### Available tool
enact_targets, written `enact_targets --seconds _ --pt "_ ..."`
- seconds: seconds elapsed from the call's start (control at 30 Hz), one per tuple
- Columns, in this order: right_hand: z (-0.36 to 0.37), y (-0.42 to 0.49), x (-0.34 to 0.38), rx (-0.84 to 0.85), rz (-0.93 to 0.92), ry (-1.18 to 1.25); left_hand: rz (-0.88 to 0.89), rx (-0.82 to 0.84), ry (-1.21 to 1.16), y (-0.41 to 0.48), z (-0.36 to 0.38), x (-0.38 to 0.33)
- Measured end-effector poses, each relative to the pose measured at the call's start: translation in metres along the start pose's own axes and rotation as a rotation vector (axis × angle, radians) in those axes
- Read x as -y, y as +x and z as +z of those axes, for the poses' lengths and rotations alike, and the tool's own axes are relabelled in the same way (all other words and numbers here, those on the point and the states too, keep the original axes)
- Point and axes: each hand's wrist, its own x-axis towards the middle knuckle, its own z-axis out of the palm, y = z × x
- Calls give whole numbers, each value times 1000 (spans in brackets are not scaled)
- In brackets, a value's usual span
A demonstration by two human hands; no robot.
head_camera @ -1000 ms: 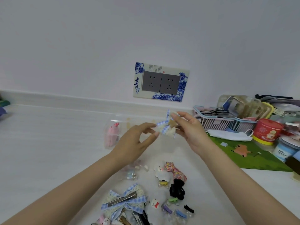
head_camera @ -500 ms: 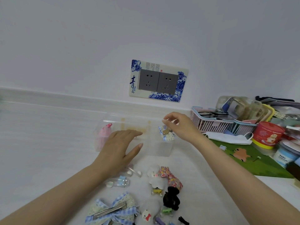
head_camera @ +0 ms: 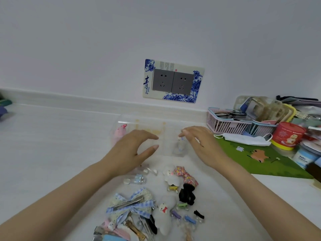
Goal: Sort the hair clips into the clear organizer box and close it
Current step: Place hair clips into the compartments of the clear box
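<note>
While both hands hovered over the clear plastic organizer box [head_camera: 173, 121] near the back edge of the white desk [head_camera: 52, 145], neither held anything. The left hand [head_camera: 129, 151] was spread wide above the box's middle, its fingers loosely arched and its thumb held apart below them. The right hand [head_camera: 199, 145] hung above the right end of the box with its fingers relaxed and slightly bent, empty. Just under its fingertips a small pale clip with blue checks [head_camera: 180, 146] lay in the rightmost compartment, too blurred to make out further, and a pink plush clip [head_camera: 119, 134] sat in the leftmost one. The box lid was not shut. Toward the near edge of the desk the unsorted clips lay in a loose heap: a blue gingham and lace bow on a silver metal clip [head_camera: 132, 204], a black claw clip [head_camera: 186, 193], a floral fabric bow [head_camera: 185, 174], a white cat-face plush clip [head_camera: 163, 209] and several tiny coloured clips [head_camera: 182, 205]. At the right edge stood a pink slatted plastic basket [head_camera: 225, 126], with a white face mask [head_camera: 243, 139] on a green mat [head_camera: 260, 162] beside it.
</note>
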Motion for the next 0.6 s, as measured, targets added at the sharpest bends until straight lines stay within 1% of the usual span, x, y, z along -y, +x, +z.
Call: enact_targets --seconds 0.03,0.07,0.13,0.2,0.3,0.43,0.53,0.6 --pt "-1 -8 9 7 -3 84 -19 63 -60 -5 -8 -6" --pt "-2 -18 20 51 -1 179 -38 136 -121 -10 -15 -12" --pt "0 -36 40 194 20 340 -74 271 -178 -24 -27 -20" --pt "5 -51 53 320 51 422 -100 366 -148 -41 -34 -24" --pt "12 -62 64 377 72 437 -156 446 -64 -61 -39 -28" --pt "14 -67 74 385 44 415 -211 482 45 -77 -40 -28" --pt "15 -72 76 388 48 451 -214 439 62 -82 -38 -27" --pt "15 -73 76 382 46 489 -209 373 3 -80 -37 -27"
